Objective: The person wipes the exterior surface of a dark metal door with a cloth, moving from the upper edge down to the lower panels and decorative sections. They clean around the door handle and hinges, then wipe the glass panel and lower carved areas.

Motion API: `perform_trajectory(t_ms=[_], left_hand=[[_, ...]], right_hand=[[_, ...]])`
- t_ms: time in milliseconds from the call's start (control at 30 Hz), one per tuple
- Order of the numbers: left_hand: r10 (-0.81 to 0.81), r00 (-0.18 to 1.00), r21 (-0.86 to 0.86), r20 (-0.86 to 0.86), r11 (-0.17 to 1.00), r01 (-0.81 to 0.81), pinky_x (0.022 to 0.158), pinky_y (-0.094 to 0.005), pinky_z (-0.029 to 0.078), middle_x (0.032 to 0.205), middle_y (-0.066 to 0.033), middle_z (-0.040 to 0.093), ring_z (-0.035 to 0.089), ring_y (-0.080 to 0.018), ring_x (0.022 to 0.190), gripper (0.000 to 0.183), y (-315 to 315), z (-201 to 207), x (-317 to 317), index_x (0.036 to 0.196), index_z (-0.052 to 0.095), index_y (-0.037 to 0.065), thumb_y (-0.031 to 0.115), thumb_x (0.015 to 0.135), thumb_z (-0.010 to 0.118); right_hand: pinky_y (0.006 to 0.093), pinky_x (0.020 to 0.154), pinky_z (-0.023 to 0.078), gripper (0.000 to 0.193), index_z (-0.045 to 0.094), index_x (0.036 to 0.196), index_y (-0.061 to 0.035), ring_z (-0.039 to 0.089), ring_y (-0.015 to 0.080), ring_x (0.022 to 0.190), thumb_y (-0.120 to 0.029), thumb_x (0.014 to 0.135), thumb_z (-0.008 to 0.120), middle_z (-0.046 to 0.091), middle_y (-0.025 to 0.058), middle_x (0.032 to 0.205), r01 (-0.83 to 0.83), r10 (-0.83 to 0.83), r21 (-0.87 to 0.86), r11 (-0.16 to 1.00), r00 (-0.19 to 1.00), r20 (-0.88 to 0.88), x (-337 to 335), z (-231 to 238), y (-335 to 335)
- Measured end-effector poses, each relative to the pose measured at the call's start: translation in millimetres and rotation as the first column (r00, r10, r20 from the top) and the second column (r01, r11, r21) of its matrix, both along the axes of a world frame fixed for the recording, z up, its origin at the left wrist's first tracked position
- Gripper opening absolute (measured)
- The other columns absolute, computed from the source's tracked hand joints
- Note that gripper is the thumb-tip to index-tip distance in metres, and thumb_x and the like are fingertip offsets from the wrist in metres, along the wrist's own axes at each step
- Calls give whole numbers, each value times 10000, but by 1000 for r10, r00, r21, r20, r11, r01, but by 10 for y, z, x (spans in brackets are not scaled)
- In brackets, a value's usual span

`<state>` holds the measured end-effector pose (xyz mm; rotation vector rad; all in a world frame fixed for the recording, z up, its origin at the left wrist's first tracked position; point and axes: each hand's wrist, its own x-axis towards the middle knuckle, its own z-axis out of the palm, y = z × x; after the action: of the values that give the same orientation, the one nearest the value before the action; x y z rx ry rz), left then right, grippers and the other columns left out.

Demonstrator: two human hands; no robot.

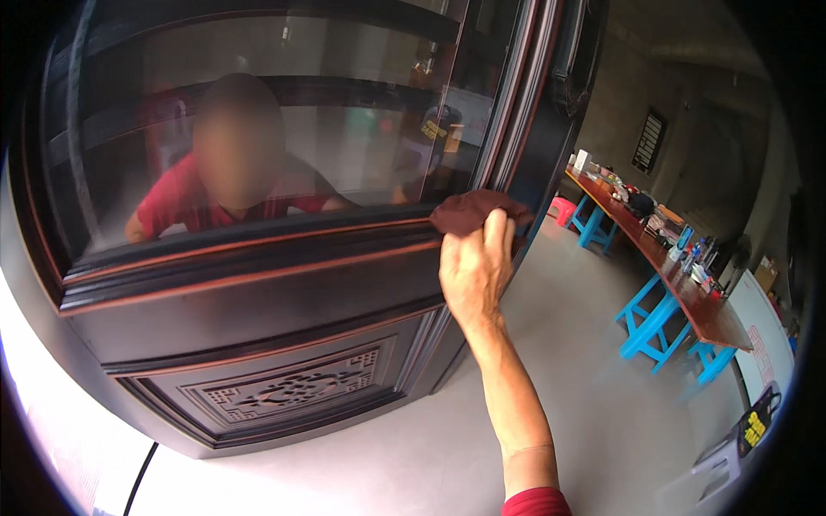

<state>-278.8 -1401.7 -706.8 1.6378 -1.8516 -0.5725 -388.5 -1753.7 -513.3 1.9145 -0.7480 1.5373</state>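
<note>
My right hand [475,273] is closed on a dark maroon cloth [475,211], bunched under the fingers. It presses the cloth to the lower right corner of a glass pane [335,155], where the glass meets its moulded frame. The pane is set in a dark wooden door [258,314] with reddish-brown edge lines. Below the glass, the door has a carved panel [297,389]. A person in a red top is reflected in the glass. My left hand is out of view.
A long brown table [662,249] on blue stools [654,322] runs along the right, crowded with small items. A red stool [562,211] stands at its far end. Near the right rim are a whiteboard [761,335] and a black bag [759,420] on a pale stool. Grey floor [594,387] lies between.
</note>
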Motion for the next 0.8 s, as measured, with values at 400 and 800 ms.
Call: perform_trajectory(t_ms=[400,800], left_hand=[[37,996,184,-82,983,-21,806,-433,452,1042,-116,568,553,-314,960,327,-216,528,-2,1051,583,93,123,743,688],[224,967,443,-125,885,-147,817,-442,453,1042,-133,565,547,-330,974,322,-211,1092,-297,1048,581,85,120,744,684]], right_hand=[[436,719,466,166,564,786,2,529,334,870,-17,633,626,501,162,996,-58,38,-184,981,993,-113,-218,675,-376],[445,767,449,230,555,884,-18,525,335,902,-57,682,657,507,135,1050,-27,28,-237,971,1000,4,-138,2650,-583]])
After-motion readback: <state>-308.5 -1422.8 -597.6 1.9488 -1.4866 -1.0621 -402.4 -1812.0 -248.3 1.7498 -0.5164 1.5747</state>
